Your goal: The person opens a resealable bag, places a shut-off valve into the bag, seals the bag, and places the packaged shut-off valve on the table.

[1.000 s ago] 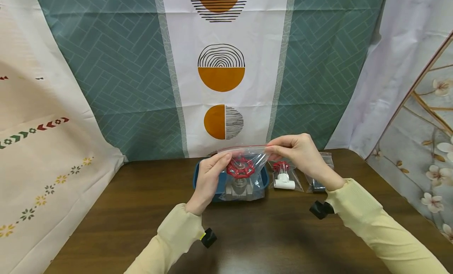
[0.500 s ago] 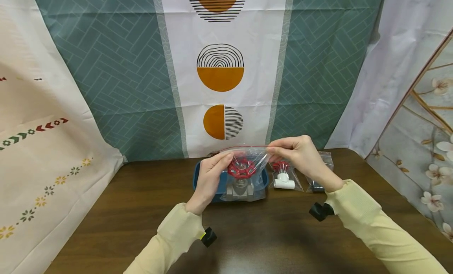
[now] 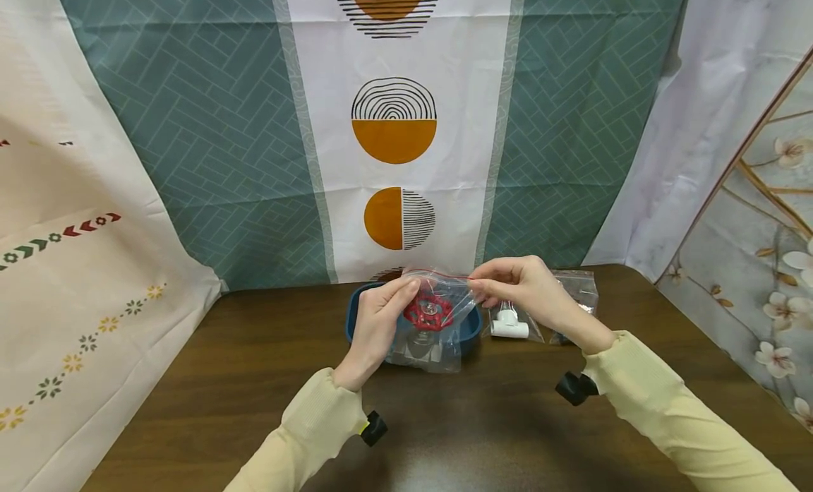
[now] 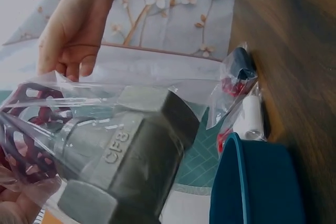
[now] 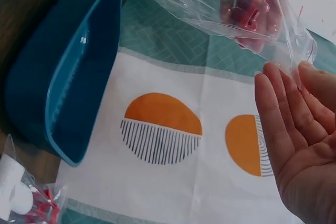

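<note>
A metal valve (image 4: 121, 150) with a red handwheel (image 3: 428, 313) is inside a clear zip bag (image 3: 452, 286) with a red line along its top. My left hand (image 3: 373, 326) pinches the bag's upper left side. At the other end of the top edge, my right hand (image 3: 524, 289) pinches the upper right corner between thumb and fingers. The bag hangs between both hands, in front of a blue bin (image 5: 44, 72). Raised lettering shows on the valve body in the left wrist view.
Right of the bin, on the wooden table (image 3: 464, 421), lies a bagged white valve (image 3: 509, 328), its red handle mostly hidden by my right hand. Another clear bag (image 3: 579, 287) with a dark item lies further right, partly behind my right wrist. Patterned cloth (image 3: 241, 160) hangs behind.
My right hand has moved down and left, closer to the left hand. The bagged valve has sunk slightly and shifted left, and the bag's top edge now sags.
</note>
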Action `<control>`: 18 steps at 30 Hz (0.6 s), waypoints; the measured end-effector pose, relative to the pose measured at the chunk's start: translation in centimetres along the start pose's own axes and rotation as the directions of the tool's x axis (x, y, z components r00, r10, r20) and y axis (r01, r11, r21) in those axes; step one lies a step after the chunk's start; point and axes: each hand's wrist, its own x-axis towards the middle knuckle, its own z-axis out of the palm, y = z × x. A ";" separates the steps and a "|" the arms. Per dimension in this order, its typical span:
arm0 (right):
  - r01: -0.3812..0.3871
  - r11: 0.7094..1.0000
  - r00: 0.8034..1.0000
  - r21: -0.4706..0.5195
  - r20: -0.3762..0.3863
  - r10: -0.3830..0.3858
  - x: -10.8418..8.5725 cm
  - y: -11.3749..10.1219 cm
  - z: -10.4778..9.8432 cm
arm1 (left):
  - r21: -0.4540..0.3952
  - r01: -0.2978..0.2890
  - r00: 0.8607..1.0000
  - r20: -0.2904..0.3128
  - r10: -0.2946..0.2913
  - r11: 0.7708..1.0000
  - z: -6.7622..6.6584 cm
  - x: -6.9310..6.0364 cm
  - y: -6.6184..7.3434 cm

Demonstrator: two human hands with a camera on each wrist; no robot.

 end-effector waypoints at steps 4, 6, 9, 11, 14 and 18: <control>0.029 0.997 0.999 -0.074 -0.028 -0.031 -0.1 0.1 0.3 | -0.021 0.003 0.999 0.036 -0.002 1.000 -0.1 -0.1 -0.1; 0.082 0.985 0.995 -0.152 -0.043 -0.089 0.1 -0.3 0.3 | -0.057 0.003 0.999 0.054 0.000 0.998 -0.2 -0.2 -0.4; 0.212 0.942 0.973 -0.261 -0.030 -0.227 0.6 -1.1 0.3 | -0.119 0.004 0.998 0.065 0.003 0.993 -0.3 -0.3 -1.0; 0.298 0.908 0.950 -0.295 0.000 -0.312 1.0 -1.7 0.3 | -0.165 0.004 0.998 0.056 0.005 0.986 -0.4 -0.3 -2.0; 0.381 0.870 0.919 -0.314 0.026 -0.393 1.6 -2.4 0.4 | -0.234 -0.020 0.998 0.049 0.032 0.972 -0.4 -0.2 -3.6; 0.420 0.851 0.901 -0.314 0.033 -0.433 2.2 -3.2 0.6 | -0.354 -0.087 0.993 0.048 0.111 0.931 -0.3 0.0 -5.4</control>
